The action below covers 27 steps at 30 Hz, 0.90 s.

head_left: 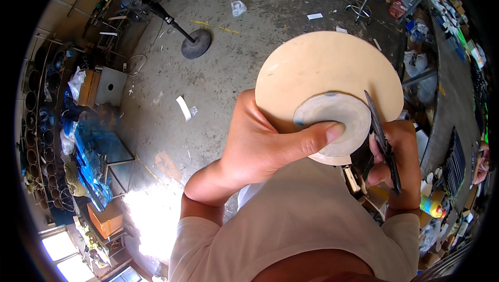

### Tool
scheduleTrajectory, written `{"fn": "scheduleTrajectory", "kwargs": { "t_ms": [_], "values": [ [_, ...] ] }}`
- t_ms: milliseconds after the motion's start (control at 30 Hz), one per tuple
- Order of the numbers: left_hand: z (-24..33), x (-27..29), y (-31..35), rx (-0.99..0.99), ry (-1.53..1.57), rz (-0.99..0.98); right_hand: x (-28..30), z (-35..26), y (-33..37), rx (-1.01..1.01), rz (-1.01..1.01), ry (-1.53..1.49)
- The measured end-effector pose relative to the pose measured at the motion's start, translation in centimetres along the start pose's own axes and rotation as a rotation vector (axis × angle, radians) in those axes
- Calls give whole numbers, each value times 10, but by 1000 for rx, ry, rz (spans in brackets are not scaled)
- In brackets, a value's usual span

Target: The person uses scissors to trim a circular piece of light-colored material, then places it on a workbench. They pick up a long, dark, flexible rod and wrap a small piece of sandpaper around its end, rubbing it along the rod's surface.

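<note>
My left hand (pixel 260 144) is closed on a tan, rounded flat sheet (pixel 327 61) and a smaller grey disc (pixel 345 109). The disc lies on top of the sheet, toward its near edge. My thumb presses on the disc's face, while the other fingers are hidden beneath the sheet. On the right, my right hand (pixel 405 144) grips a dark pair of scissors (pixel 384 144). Their blade points away from me over the sheet, right along the disc's right rim. Whether the blades are apart cannot be made out.
A black pedestal fan (pixel 196 43) stands on the grey floor ahead, with scraps of paper (pixel 183 108) scattered about. Cluttered dark workbenches (pixel 452 95) run along the right. Racks of tubes (pixel 32 110), blue plastic sheeting (pixel 99 152) and a cardboard box (pixel 106 220) line the left.
</note>
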<state>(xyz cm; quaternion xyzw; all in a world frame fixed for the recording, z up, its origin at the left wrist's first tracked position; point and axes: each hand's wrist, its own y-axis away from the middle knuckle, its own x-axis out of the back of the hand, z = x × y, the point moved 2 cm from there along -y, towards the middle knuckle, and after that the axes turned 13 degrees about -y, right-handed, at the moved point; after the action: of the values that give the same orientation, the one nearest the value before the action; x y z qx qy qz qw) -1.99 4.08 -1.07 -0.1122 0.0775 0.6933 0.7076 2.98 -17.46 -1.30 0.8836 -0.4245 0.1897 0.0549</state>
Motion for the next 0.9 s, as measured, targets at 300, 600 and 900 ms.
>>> {"fn": "scheduleTrajectory", "kwargs": {
  "t_ms": [300,600,900],
  "values": [
    [2,-3,4,-1,1,26,3,0,5,61,13,32],
    [6,-3,6,9,-37,18,10,-3,8,120,30,147],
    [8,-3,4,32,-79,-53,19,-5,0,132,-96,150]
  ]
}}
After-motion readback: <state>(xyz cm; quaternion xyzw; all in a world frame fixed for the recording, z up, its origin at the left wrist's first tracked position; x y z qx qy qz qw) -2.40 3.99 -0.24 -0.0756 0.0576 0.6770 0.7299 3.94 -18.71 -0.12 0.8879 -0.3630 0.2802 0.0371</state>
